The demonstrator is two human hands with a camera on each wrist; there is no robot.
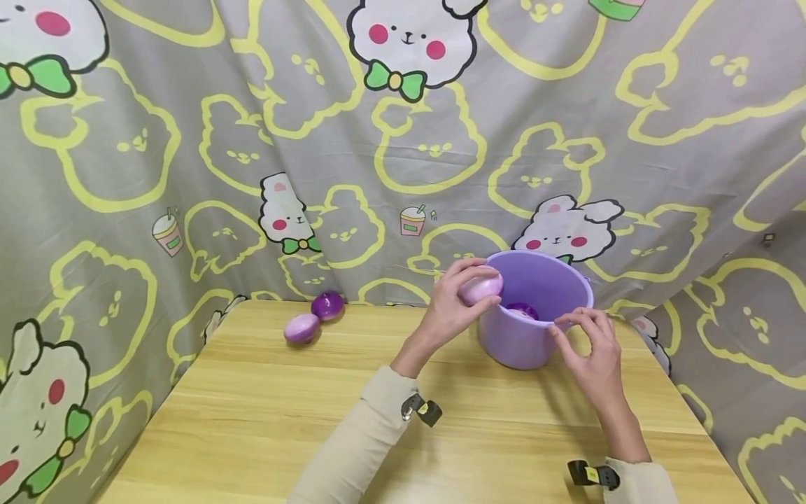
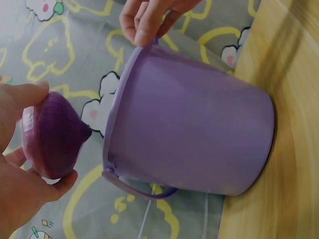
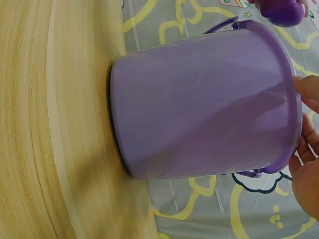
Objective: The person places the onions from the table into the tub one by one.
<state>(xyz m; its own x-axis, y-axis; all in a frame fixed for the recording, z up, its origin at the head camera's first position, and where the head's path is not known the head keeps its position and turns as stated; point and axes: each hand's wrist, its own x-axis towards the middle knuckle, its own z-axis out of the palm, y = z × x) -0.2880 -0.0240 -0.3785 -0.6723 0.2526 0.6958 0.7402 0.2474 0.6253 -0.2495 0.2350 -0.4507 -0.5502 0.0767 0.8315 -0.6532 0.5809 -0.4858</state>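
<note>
A purple onion (image 1: 482, 288), pale pink on one broad side and dark on the pointed side, is gripped by my left hand (image 1: 448, 304) at the bucket's left rim. In the left wrist view this onion (image 2: 57, 137) is held apart from the bucket, its pointed end towards it. The lilac bucket (image 1: 513, 344) stands upright on the table. My right hand (image 1: 595, 353) pinches its near right rim between thumb and fingers; in the right wrist view, these fingers (image 3: 307, 142) lie at the rim. Inside the bucket, purple onion (image 1: 524, 309) shows, partly hidden by the near wall.
Two more onions lie together at the table's back left, one dark purple onion (image 1: 328, 305) and one pale pink onion (image 1: 301, 328). A patterned grey curtain (image 1: 434, 140) hangs behind the wooden table (image 1: 264, 413). The bucket's handle (image 2: 142, 193) hangs down at its side.
</note>
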